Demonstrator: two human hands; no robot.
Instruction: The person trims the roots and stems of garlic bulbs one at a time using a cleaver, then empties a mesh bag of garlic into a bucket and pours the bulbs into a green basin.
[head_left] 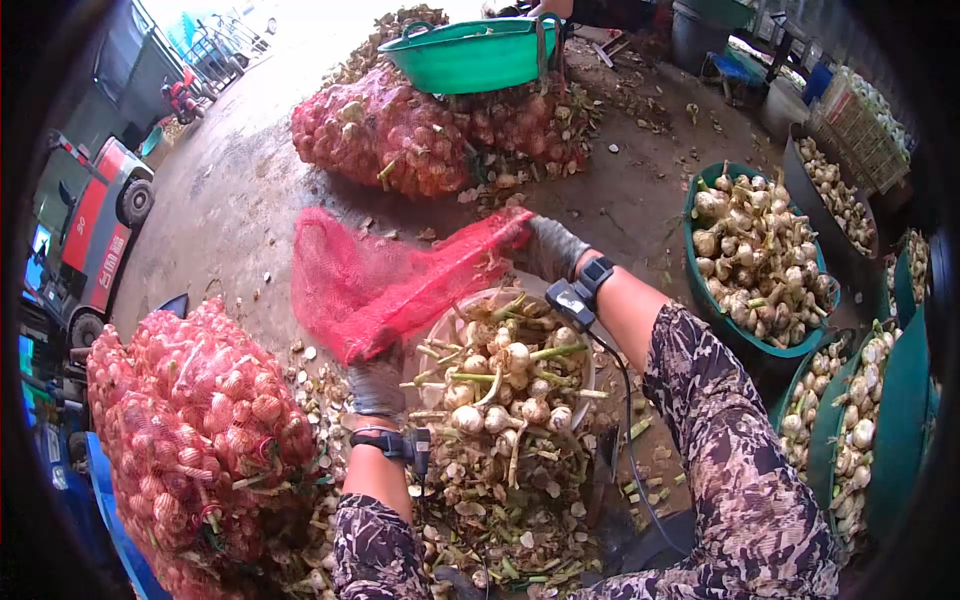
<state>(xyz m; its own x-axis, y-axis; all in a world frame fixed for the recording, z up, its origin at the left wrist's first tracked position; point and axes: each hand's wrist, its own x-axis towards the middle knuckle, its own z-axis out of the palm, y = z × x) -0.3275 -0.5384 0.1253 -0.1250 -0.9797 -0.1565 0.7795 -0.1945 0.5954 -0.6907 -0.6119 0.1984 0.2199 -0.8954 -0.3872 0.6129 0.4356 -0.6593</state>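
Note:
An empty-looking red mesh bag is stretched between my two gloved hands. My left hand is closed on the bag's lower edge, and my right hand grips its upper right corner. Below and between the hands, a round light-coloured tub holds garlic bulbs with cut stems. The bag hangs just beyond the tub, overlapping its far left rim. Both wrists wear strapped devices, with a black cable running down from the right one.
Full red mesh sacks of garlic stand at left, more sacks ahead under a green basin. Green tubs of garlic line the right. A red forklift is at far left. Another person's hand touches the basin.

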